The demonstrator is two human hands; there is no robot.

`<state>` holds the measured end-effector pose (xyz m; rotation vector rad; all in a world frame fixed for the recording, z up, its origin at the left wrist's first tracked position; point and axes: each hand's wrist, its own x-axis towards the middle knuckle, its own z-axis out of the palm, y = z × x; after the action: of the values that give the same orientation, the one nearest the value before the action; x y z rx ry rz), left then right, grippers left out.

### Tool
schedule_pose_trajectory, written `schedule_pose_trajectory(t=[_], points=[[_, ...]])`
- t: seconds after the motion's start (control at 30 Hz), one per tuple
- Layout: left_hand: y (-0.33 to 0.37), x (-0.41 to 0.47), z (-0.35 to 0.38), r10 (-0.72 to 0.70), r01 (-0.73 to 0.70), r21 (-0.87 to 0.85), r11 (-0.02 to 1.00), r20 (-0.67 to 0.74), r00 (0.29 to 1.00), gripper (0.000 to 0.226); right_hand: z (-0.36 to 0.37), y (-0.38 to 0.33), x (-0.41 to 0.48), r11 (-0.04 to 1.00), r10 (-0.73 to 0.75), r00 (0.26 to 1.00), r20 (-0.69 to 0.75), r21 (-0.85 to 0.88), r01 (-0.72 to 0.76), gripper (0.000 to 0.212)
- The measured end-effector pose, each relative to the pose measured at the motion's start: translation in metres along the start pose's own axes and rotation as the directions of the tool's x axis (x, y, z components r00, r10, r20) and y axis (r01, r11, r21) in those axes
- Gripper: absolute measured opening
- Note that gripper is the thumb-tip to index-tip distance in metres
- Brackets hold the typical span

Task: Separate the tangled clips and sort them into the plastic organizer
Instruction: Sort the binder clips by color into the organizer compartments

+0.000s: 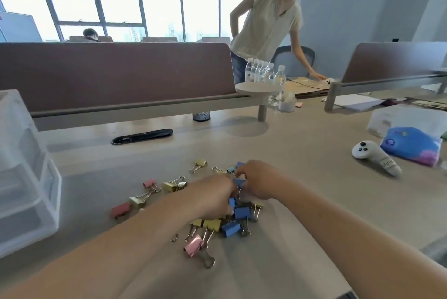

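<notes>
Coloured binder clips lie scattered on the table in front of me. A tangled bunch of blue clips (238, 211) sits between my hands. My left hand (217, 196) curls its fingers round the bunch from the left. My right hand (258, 181) pinches a blue clip at the top of the bunch. Loose clips lie around: a pink clip (194, 245) near me, yellow clips (208, 223) beside it, gold clips (174, 185) and a red clip (120, 209) to the left. The clear plastic organizer (26, 177) with drawers stands at the far left.
A white handheld controller (373, 156) and a blue tissue pack (411, 145) lie at the right. A black cable slot (142, 136) is set into the table ahead. Behind the brown divider (116, 73) stands a person, next to several water bottles (261, 72).
</notes>
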<state>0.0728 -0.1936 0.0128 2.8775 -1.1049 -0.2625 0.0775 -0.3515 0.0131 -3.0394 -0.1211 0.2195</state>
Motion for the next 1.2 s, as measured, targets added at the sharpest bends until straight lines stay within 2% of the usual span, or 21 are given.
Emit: schedule_pose_trajectory(t=[0.13, 0.23, 0.33, 0.4, 0.5, 0.57, 0.67, 0.8, 0.9, 0.97, 1.13, 1.17, 1.2], points=[[0.003, 0.003, 0.003, -0.013, 0.013, 0.027, 1.0, 0.009, 1.0, 0.023, 0.01, -0.001, 0.013, 0.994, 0.018, 1.0, -0.024, -0.106, -0.02, 0.006], [0.005, 0.004, 0.003, -0.008, 0.008, 0.048, 0.999, -0.004, 1.0, 0.011, 0.015, 0.001, 0.018, 0.997, 0.024, 0.998, -0.054, -0.074, -0.028, 0.031], [0.004, 0.002, 0.001, -0.024, 0.025, 0.031, 0.999, -0.044, 0.999, 0.005, 0.015, 0.002, 0.017, 0.999, 0.021, 0.997, -0.08, -0.024, -0.023, 0.039], [0.001, 0.002, -0.001, -0.041, 0.04, -0.012, 0.999, -0.094, 0.995, 0.005, 0.011, 0.004, 0.015, 0.997, 0.033, 0.993, -0.112, 0.066, -0.026, 0.038], [-0.007, 0.0, -0.005, -0.052, 0.036, -0.113, 0.993, -0.143, 0.988, 0.022, 0.005, 0.005, 0.01, 0.975, 0.063, 0.983, -0.175, 0.223, -0.023, 0.015], [-0.012, -0.002, -0.008, -0.043, 0.013, -0.173, 0.985, -0.17, 0.985, 0.031, 0.003, 0.006, 0.009, 0.948, 0.057, 0.978, -0.199, 0.319, 0.01, 0.017], [-0.016, -0.005, -0.012, -0.033, -0.016, -0.24, 0.971, -0.198, 0.98, 0.025, -0.001, 0.005, 0.008, 0.87, 0.048, 0.98, -0.195, 0.49, 0.055, 0.029], [-0.014, -0.011, -0.015, -0.088, -0.014, -0.381, 0.924, -0.247, 0.965, 0.025, -0.006, 0.003, 0.001, 0.745, 0.14, 0.969, -0.205, 0.666, 0.033, 0.022], [-0.007, -0.017, -0.017, -0.118, -0.01, -0.445, 0.895, -0.259, 0.959, 0.029, -0.008, 0.004, -0.007, 0.606, 0.208, 0.965, -0.16, 0.796, 0.002, 0.016], [-0.002, -0.021, -0.017, -0.126, -0.012, -0.465, 0.885, -0.264, 0.956, 0.033, -0.007, 0.007, -0.014, 0.516, 0.232, 0.963, -0.138, 0.857, -0.001, 0.01], [0.006, -0.033, -0.012, -0.119, -0.004, -0.453, 0.892, -0.244, 0.962, 0.032, -0.007, 0.01, -0.036, 0.325, 0.236, 0.964, -0.119, 0.945, 0.037, 0.017], [0.008, -0.035, -0.011, -0.116, -0.002, -0.472, 0.882, -0.221, 0.968, 0.027, -0.008, 0.01, -0.041, 0.314, 0.215, 0.97, -0.114, 0.948, 0.042, 0.018], [0.011, -0.037, -0.009, -0.11, -0.003, -0.489, 0.872, -0.202, 0.973, 0.022, -0.008, 0.01, -0.045, 0.365, 0.188, 0.975, -0.118, 0.93, 0.042, 0.018]])
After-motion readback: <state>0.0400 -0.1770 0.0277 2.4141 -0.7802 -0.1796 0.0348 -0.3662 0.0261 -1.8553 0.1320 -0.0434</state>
